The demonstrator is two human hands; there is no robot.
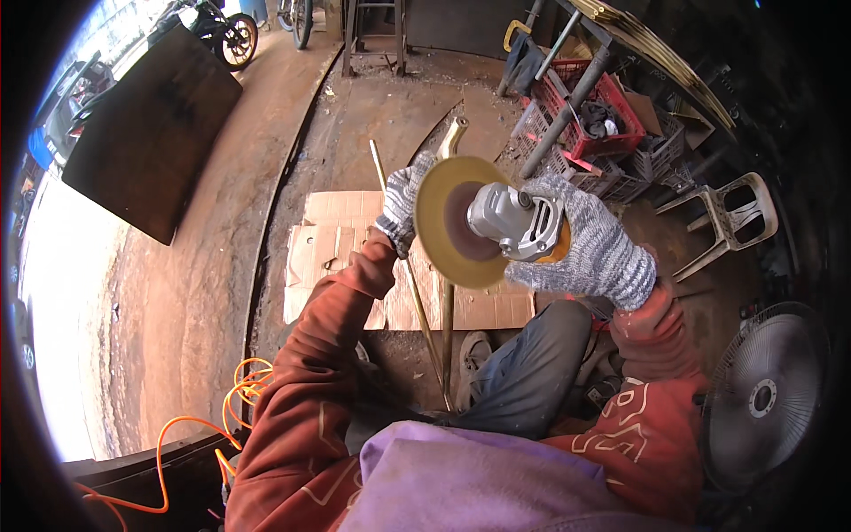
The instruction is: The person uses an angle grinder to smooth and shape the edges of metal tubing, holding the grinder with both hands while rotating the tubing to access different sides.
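My right hand (589, 244), in a grey knitted glove, is closed round an angle grinder (510, 215) with a silver gear head. Its wide yellowish disc (434, 199) looks smooth and blurred. Just left of the disc, my gloved left hand (405, 197) is closed on a thin brass-coloured rod (417, 301), which slants down towards my feet. A thicker brass-coloured tube (447, 332) runs behind the disc, its upper end showing beyond it. Whether the disc touches either piece I cannot tell. Flattened cardboard (310, 257) lies on the floor beneath.
Right of me stands a fan (762, 399), with a plastic chair (731, 217) farther off. Red crates (612, 115) sit under a rack of brass-coloured lengths (660, 53). An orange cable (182, 418) coils at lower left. A dark sheet panel (151, 133) stands far left.
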